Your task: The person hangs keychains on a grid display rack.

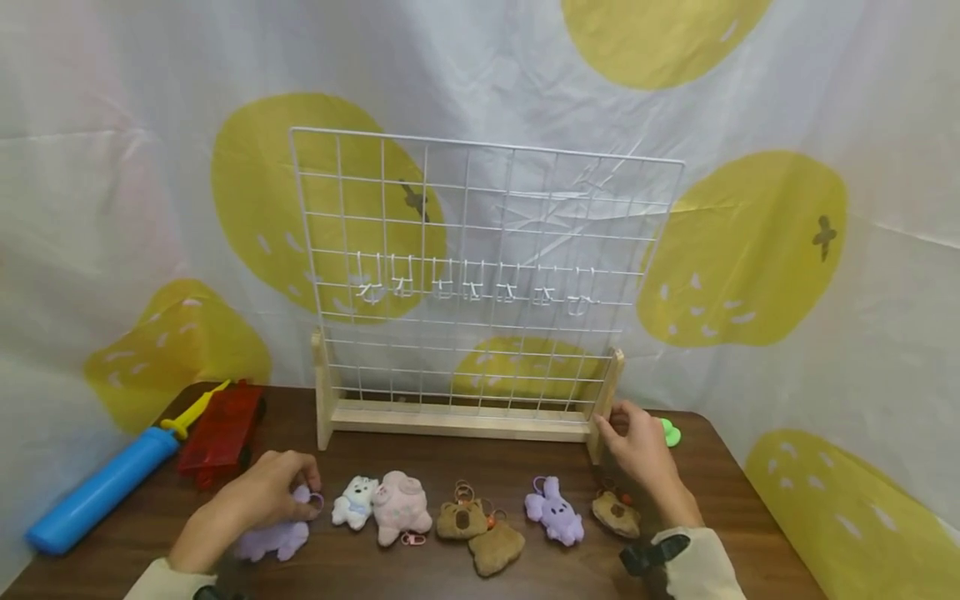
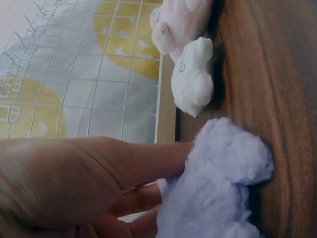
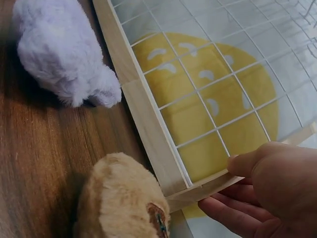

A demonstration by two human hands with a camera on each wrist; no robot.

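At the left of the table, my left hand (image 1: 264, 490) grips a purple plush keychain (image 1: 281, 537) by its top, where a purple ring shows. The left wrist view has the thumb pressed against the fluffy purple plush (image 2: 218, 183) as it lies on the wood. My right hand (image 1: 642, 442) holds the right wooden post (image 1: 606, 392) of a white wire grid rack (image 1: 480, 225). In the right wrist view the thumb is on the front of the wooden foot (image 3: 208, 191), fingers behind it. A row of white hooks (image 1: 472, 290) hangs on the grid.
Between the hands lie a white plush (image 1: 355, 502), a pink plush (image 1: 401, 507), brown plushes (image 1: 497, 547) and a second purple plush (image 1: 557, 515). Another brown plush (image 1: 617, 512) is by my right wrist. A blue pump (image 1: 105, 492), red cart (image 1: 221, 429) and green item (image 1: 670, 432) lie at the sides.
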